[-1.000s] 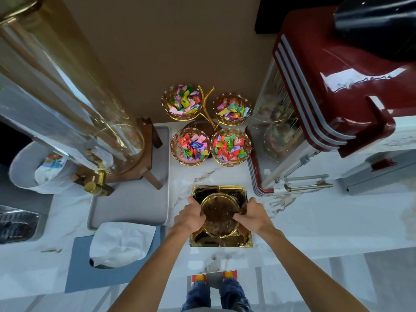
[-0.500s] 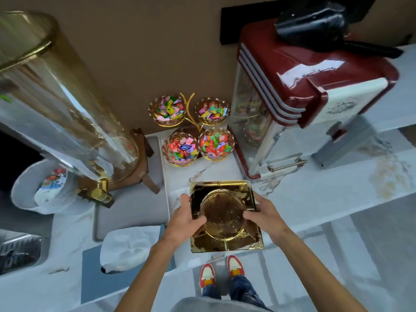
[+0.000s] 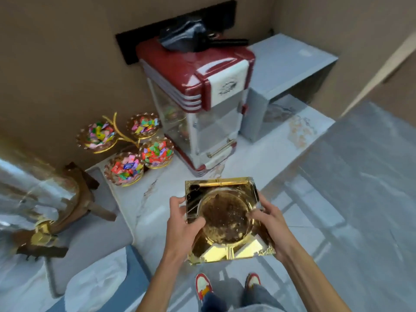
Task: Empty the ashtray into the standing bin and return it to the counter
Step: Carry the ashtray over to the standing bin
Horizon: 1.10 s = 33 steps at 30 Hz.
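The square gold ashtray (image 3: 225,218) has a round bowl with dark ash specks in it. I hold it level in both hands, off the white marble counter (image 3: 162,199) and partly out past its front edge. My left hand (image 3: 183,224) grips its left side with the thumb on the rim. My right hand (image 3: 269,218) grips the right side. No standing bin is in view.
A red popcorn machine (image 3: 198,95) stands behind the ashtray. Gold candy bowls (image 3: 126,170) sit to its left. A glass drink dispenser on a wooden stand (image 3: 74,199) and a grey tray (image 3: 99,242) are at the left. The grey floor (image 3: 360,199) lies to the right.
The ashtray has come up off the counter and toward me in both hands. My view has swung to the right, so the floor now shows.
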Tool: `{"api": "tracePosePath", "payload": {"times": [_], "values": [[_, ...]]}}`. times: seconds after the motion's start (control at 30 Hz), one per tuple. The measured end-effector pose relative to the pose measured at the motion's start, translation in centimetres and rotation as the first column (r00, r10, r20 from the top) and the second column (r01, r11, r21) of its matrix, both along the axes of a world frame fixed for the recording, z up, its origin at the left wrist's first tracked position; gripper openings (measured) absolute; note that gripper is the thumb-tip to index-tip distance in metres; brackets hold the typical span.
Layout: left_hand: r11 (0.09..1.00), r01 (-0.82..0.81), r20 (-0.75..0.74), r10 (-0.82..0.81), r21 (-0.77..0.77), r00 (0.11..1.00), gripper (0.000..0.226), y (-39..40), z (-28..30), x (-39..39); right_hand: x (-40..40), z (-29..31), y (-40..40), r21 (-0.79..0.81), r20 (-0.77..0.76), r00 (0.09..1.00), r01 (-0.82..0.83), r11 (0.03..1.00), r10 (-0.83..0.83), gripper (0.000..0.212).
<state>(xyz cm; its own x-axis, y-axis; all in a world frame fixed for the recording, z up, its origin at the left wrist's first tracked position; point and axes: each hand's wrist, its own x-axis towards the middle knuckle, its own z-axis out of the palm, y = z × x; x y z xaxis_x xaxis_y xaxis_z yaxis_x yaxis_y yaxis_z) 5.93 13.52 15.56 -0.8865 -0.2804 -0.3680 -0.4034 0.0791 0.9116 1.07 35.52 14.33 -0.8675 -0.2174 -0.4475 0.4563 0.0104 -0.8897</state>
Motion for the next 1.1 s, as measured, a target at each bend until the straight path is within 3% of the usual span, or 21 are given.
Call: {"api": "tracePosePath", "payload": {"times": [0.23, 0.33, 0.53, 0.73, 1.1], "values": [[0.980, 0.196, -0.044, -0.194, 0.041, 0.980, 0.053, 9.0, 1.8, -0.7, 4.5, 1.4, 9.8, -0.070, -0.033, 0.974, 0.220, 0.973, -0.223, 0.059], [0.948, 0.312, -0.081, -0.307, 0.064, 0.948, 0.049, 14.7, 2.5, -0.8, 6.5, 1.8, 14.9, -0.081, -0.025, 0.942, 0.331, 0.940, -0.334, 0.073], [0.859, 0.508, -0.103, -0.500, 0.068, 0.860, 0.052, 28.2, 3.7, 0.3, 11.9, 2.9, 27.7, -0.096, -0.044, 0.842, 0.531, 0.842, -0.537, 0.061], [0.771, 0.631, -0.128, -0.619, 0.086, 0.775, 0.048, 42.5, 3.9, 2.5, 17.3, 3.5, 40.4, -0.106, -0.017, 0.715, 0.694, 0.712, -0.699, 0.066], [0.604, 0.784, -0.123, -0.776, 0.142, 0.619, 0.048, 60.8, 4.5, 4.0, 23.2, 4.9, 55.3, -0.028, -0.094, 0.526, 0.848, 0.530, -0.845, 0.058]]}}
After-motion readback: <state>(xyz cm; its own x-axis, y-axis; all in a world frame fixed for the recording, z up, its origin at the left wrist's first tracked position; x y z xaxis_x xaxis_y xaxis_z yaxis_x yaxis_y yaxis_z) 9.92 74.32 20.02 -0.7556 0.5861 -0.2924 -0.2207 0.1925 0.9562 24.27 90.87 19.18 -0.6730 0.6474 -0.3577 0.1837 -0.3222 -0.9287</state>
